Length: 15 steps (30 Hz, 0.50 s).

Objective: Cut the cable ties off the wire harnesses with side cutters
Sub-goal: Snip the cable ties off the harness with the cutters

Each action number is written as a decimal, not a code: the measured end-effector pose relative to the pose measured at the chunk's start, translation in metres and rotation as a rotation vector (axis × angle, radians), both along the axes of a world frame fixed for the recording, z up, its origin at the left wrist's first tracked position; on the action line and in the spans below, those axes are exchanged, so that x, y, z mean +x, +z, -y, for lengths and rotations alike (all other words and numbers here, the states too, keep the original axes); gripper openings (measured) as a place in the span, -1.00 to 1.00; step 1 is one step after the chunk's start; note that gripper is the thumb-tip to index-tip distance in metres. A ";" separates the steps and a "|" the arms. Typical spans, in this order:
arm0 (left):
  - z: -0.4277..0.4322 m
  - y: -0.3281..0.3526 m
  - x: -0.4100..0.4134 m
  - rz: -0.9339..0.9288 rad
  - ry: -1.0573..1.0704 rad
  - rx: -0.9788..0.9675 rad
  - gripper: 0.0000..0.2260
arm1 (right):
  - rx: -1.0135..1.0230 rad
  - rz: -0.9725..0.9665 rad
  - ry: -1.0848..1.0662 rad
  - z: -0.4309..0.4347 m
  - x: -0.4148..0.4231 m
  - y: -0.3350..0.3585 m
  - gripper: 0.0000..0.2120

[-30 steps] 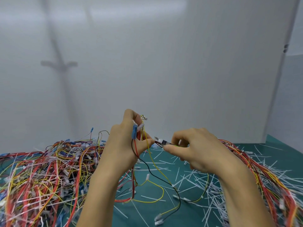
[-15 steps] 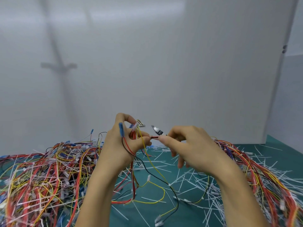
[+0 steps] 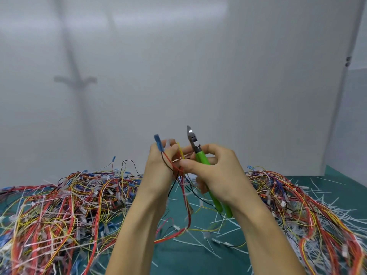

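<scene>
My right hand (image 3: 218, 171) grips the green-handled steel side cutters (image 3: 201, 158); long axis 11-to-5 o'clock, tips at 11. My left hand (image 3: 156, 171) pinches the red-yellow-black wire harness (image 3: 181, 154) at their 9 o'clock, above the teal desk (image 3: 178, 261).

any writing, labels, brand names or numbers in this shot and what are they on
No text can be read anywhere in this view.
side cutters, gripped by the right hand: a pale patch near the pivot, too blurred to tell whether it is print.
blue connector on the wire harness held by the left hand: no marking shows.
white wall and green mat: no signs or labels.
</scene>
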<state>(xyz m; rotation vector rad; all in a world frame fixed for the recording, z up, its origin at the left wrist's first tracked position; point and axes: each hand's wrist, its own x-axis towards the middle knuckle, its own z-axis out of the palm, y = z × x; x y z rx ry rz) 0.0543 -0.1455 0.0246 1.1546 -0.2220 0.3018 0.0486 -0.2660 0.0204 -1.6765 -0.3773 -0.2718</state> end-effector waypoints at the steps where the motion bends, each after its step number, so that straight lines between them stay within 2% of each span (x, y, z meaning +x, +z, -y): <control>1: 0.001 0.003 -0.003 0.002 -0.103 -0.062 -0.91 | 0.047 0.005 0.000 0.001 0.000 0.001 -0.82; 3: 0.000 0.005 -0.004 -0.019 -0.221 -0.117 -0.83 | 0.120 0.034 -0.007 0.005 0.000 0.002 -0.83; 6: -0.007 0.006 -0.007 -0.084 -0.207 0.065 -0.74 | 0.197 0.075 -0.016 0.014 0.000 0.006 -0.80; 10: -0.020 0.004 -0.012 -0.099 -0.165 0.232 -0.85 | 0.253 0.098 -0.011 0.026 -0.001 0.010 -0.78; 15: -0.018 0.001 -0.017 -0.019 -0.258 0.476 -0.88 | 0.284 0.076 -0.005 0.032 0.000 0.009 -0.82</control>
